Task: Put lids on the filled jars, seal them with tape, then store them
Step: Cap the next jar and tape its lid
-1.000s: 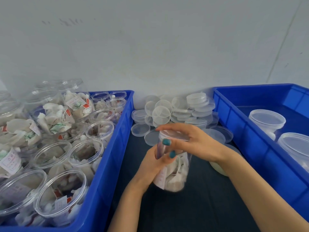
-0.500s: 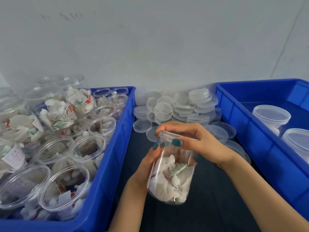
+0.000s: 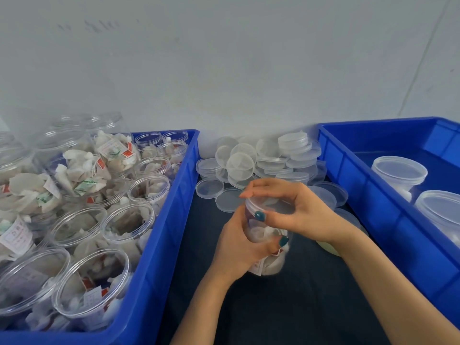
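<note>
A clear plastic jar (image 3: 270, 260) filled with white tea-bag packets stands over the dark mat between two blue crates. My left hand (image 3: 239, 247) wraps around the jar's body from the left. My right hand (image 3: 291, 207) grips the clear lid (image 3: 270, 205) on the jar's mouth, with fingers curled over its rim. A heap of loose clear lids (image 3: 263, 163) lies behind the jar against the wall. No tape is in sight.
The blue crate (image 3: 174, 220) on the left is packed with several open filled jars (image 3: 129, 220). The blue crate (image 3: 373, 195) on the right holds lidded jars (image 3: 399, 170). A pale round object (image 3: 328, 249) lies partly hidden under my right wrist.
The jar was tilted and lifted toward me half a second ago; it now stands more upright and lower. My left hand has slid further around its body, and my right hand has stayed on the lid.
</note>
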A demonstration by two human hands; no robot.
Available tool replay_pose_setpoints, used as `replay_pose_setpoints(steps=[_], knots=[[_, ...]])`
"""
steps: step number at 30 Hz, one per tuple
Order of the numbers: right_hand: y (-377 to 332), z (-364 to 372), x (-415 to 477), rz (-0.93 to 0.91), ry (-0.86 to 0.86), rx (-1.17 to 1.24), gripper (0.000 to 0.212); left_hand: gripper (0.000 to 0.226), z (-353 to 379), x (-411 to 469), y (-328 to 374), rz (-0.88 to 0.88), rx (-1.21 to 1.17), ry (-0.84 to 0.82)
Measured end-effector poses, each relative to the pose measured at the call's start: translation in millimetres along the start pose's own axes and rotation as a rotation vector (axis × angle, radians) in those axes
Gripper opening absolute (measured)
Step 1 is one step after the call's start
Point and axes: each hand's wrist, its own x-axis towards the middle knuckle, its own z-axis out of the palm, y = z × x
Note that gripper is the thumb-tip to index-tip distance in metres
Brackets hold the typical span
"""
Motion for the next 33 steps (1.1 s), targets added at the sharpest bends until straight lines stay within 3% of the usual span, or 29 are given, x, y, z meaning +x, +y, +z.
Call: replay_pose_setpoints(steps=[5, 8, 10, 13, 18, 24, 28, 31, 33], knots=[[17, -10, -19, 0.166, 0.186, -0.109, 0.066, 0.087, 2, 7, -6, -0.033, 0.059, 0.148], [40, -25, -44, 0.424, 0.435, -0.247, 0.026, 0.083, 1, 11, -14, -0.056, 0.126, 0.173], [52, -37, -66, 0.656, 0.493, -0.474, 0.013, 0.077, 3, 14, -19, -0.081, 0.158, 0.158], [54, -40, -93, 0.796, 0.366, -0.678, 0.015, 0.078, 7, 17, -21, -0.096, 0.169, 0.158], [47, -32, -109, 0.769, 0.134, -0.933, 0.039, 0.081, 9, 17, -22, -0.093, 0.180, 0.185], [43, -37, -105, 0.654, 0.043, -1.075, 0.009, 0.079, 9, 16, -23, -0.100, 0.178, 0.182], [43, -40, -92, 0.546, 0.358, -0.732, 0.018, 0.083, 9, 16, -22, -0.098, 0.174, 0.168], [38, -35, -73, 0.576, 0.569, -0.187, 0.039, 0.082, 8, 16, -20, -0.094, 0.160, 0.168], [38, -26, -62, 0.600, 0.703, 0.199, 0.043, 0.083, 7, 17, -20, -0.077, 0.158, 0.159]])
